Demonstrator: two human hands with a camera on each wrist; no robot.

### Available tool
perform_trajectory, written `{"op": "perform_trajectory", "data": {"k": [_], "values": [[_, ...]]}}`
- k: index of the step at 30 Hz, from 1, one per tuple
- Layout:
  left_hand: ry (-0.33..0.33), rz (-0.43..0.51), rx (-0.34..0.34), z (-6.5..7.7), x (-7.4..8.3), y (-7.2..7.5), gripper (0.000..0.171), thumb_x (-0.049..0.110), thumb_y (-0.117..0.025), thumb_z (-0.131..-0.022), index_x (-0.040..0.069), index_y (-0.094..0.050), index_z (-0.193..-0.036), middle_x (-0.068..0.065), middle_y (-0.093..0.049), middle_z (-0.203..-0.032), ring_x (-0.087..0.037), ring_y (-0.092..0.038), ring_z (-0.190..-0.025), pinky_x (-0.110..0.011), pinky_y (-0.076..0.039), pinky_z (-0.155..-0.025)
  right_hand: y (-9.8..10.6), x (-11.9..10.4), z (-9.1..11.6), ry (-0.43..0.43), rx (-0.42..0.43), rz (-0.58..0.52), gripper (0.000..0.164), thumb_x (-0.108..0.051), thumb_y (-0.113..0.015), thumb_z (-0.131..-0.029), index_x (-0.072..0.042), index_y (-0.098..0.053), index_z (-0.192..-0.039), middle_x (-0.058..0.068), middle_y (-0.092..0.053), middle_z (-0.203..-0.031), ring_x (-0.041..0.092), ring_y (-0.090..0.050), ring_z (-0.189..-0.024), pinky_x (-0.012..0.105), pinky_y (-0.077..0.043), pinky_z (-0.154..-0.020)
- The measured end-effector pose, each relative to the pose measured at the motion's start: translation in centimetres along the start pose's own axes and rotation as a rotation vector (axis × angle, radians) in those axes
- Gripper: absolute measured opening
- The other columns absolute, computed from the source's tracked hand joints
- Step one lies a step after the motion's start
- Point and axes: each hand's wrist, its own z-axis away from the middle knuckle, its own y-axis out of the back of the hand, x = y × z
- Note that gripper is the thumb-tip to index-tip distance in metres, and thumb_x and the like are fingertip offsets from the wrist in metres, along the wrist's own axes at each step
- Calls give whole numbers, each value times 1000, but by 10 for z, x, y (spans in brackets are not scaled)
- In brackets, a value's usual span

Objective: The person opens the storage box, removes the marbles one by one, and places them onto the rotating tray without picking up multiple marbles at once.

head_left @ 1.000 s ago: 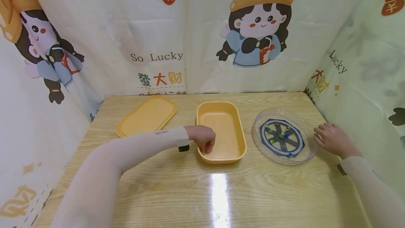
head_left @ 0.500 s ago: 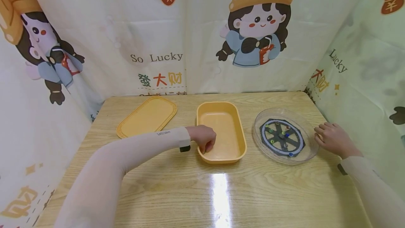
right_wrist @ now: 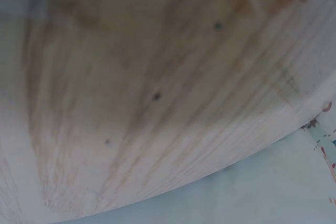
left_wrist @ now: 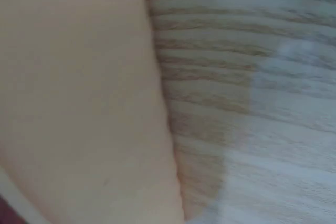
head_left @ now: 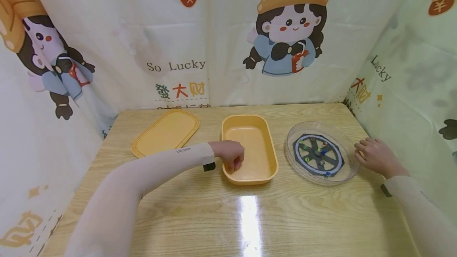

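Note:
In the head view, my left hand (head_left: 229, 156) reaches into the near left corner of an orange rectangular tray (head_left: 255, 150). Its fingers curl down together at the tray's floor; the small marble seen at the fingertips a second ago is now hidden by them. Right of the tray stands a round clear dish (head_left: 351, 173), with a black wheel-like board (head_left: 317, 153) with a pale ring showing in it and several small coloured marbles (head_left: 323, 152) on that. At the dish's right edge rests my right hand (head_left: 378, 158), fingers loosely bent, thumb side by the rim.
A flat orange lid (head_left: 166, 132) lies at the back left, partly behind my left forearm. Printed curtains (head_left: 228, 50) hang along the back and both sides of the wooden table (head_left: 200, 217). Both wrist views show mostly sleeve, table and curtain.
The small marble at my left fingertips has gone out of sight behind the curled fingers. My left hand has barely shifted; the right hand, tray and dish stay put.

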Motion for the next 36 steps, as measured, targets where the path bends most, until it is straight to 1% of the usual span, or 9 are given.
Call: {"op": "perform_trajectory", "data": {"k": [2,9,14,16,22,24,27,32,36], "values": [[-22,45,23,0,0,2,11,13,-84,-67,14,-73,-69,10,-65,-63,0,-51,-59,-13,-42,-57,0,0,0,1,2,2,21,-17,-44,-84,-6,-51,-67,6,-53,-59,26,-48,-55,43,-37,-49],[-110,161,115,2,0,15,8,11,-81,-70,11,-75,-74,3,-71,-71,1,-57,-63,-13,-47,-63,0,-1,-1,7,20,-2,25,-18,-40,-85,-6,-49,-66,5,-50,-58,25,-47,-55,42,-35,-48],[-155,201,203,4,1,27,6,13,-80,-73,13,-74,-75,4,-71,-73,-1,-59,-70,-15,-49,-70,1,-2,-2,10,25,-10,22,-17,-43,-84,-7,-49,-65,5,-49,-57,24,-46,-54,41,-34,-48],[-169,216,241,5,1,34,5,12,-78,-75,13,-73,-77,4,-71,-75,-2,-60,-73,-17,-49,-73,2,-2,-1,9,25,-13,19,-16,-45,-82,-7,-49,-66,4,-49,-57,24,-46,-54,40,-34,-48],[-195,346,345,2,7,58,5,12,-75,-78,9,-74,-82,-1,-72,-82,-6,-63,-80,-33,-52,-83,0,-1,0,2,29,-13,13,-13,-50,-77,-6,-50,-66,5,-50,-58,25,-47,-55,41,-34,-48],[-193,381,388,-2,9,65,5,12,-75,-79,10,-74,-83,-1,-72,-83,-7,-63,-81,-33,-52,-84,0,-1,0,1,28,-12,14,-14,-50,-78,-7,-49,-66,5,-50,-58,25,-47,-55,41,-34,-48],[-187,406,452,-10,13,76,8,14,-75,-79,11,-75,-86,0,-72,-86,-7,-64,-81,-26,-52,-81,-1,0,1,1,24,-12,18,-16,-46,-81,-7,-49,-66,4,-49,-58,24,-46,-55,41,-35,-48],[-144,443,507,-29,22,91,12,20,-75,-79,13,-75,-89,1,-73,-91,-5,-64,-83,-18,-49,-79,-1,0,0,1,22,-11,19,-16,-44,-82,-7,-49,-66,4,-50,-58,24,-46,-54,42,-36,-49],[-106,468,544,-50,30,96,15,23,-74,-80,15,-75,-93,3,-73,-93,-4,-63,-83,-16,-48,-80,0,-1,0,-5,23,-13,17,-15,-47,-80,-7,-50,-66,5,-51,-58,25,-47,-55,43,-36,-49]]}}
